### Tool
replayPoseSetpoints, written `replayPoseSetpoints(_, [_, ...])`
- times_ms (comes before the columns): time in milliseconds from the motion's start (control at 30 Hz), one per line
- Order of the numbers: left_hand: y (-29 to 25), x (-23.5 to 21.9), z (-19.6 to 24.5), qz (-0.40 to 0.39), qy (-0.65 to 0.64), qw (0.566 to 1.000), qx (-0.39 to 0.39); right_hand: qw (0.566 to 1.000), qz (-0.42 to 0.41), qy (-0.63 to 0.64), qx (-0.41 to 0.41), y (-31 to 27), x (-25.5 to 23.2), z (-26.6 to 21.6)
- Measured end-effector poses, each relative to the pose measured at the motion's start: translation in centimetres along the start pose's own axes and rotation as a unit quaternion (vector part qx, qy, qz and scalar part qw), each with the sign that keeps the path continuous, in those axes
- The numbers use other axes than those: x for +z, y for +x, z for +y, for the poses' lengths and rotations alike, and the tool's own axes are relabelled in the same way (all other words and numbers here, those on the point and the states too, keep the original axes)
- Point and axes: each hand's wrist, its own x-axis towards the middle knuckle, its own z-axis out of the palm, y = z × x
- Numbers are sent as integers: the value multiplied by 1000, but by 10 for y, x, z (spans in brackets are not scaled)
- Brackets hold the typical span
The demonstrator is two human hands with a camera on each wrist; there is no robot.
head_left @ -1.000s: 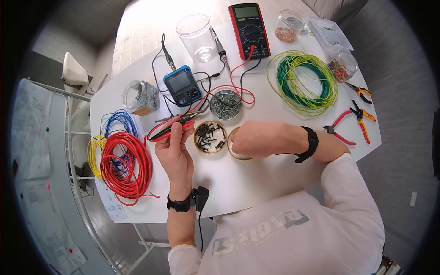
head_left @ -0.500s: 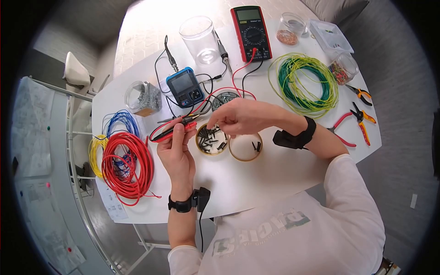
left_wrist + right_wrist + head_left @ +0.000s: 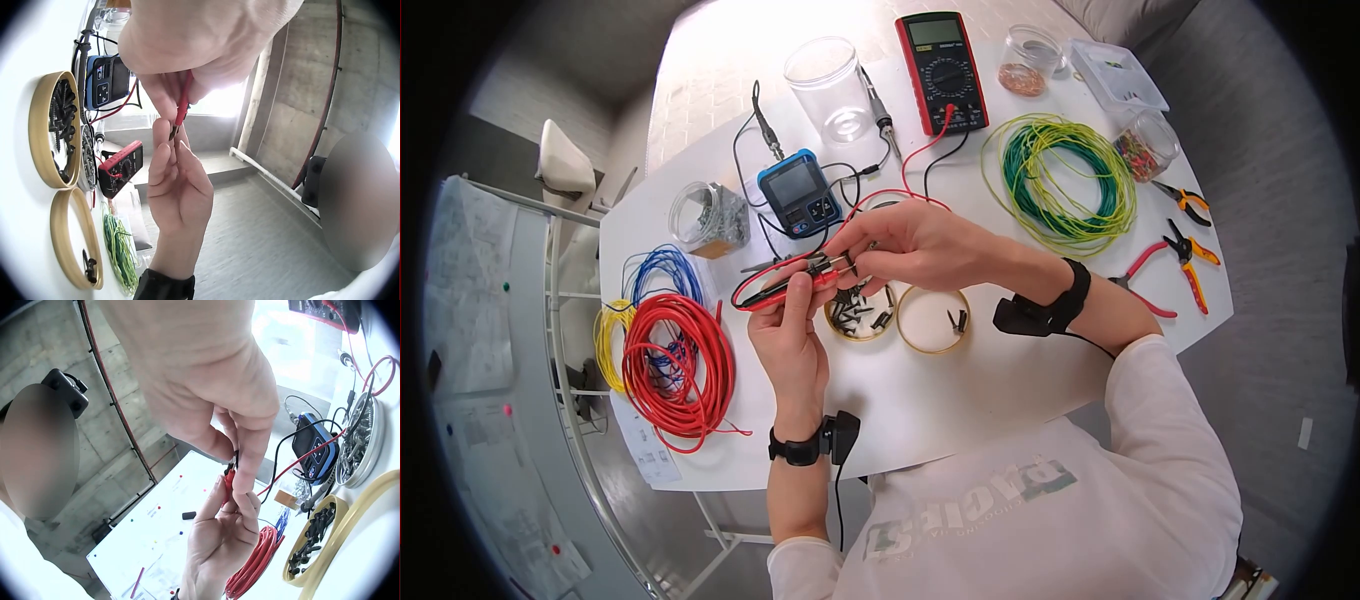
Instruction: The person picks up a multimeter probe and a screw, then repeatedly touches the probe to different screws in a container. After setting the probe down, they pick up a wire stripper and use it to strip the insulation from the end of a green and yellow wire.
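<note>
A smooth white table spans the head view; the left wrist view adds a rough concrete wall. Above the tabletop, the left hand pinches slim red and black test probes, and the right hand pinches a small dark piece near their tips, clearest from the right wrist. That view also bares silvery screws, mostly hidden from the head camera. Below, black threaded screws lie in shallow, tan, round trays.

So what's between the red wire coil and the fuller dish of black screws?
In the head view, the left hand lies between them, holding red and black probes.
</note>
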Motion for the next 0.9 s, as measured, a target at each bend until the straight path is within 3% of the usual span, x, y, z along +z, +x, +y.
replayPoseSetpoints(167, [1,0,1,3,-16,1000,-4,1000,8,2,-6,-1,2,2])
replayPoseSetpoints(233, [1,0,2,2,-9,1000,-8,997,3,-52,-55,0,0,6])
replayPoseSetpoints(900, [1,-2,2,9,-11,1000,5,995,5,-77,-65,-4,3,2])
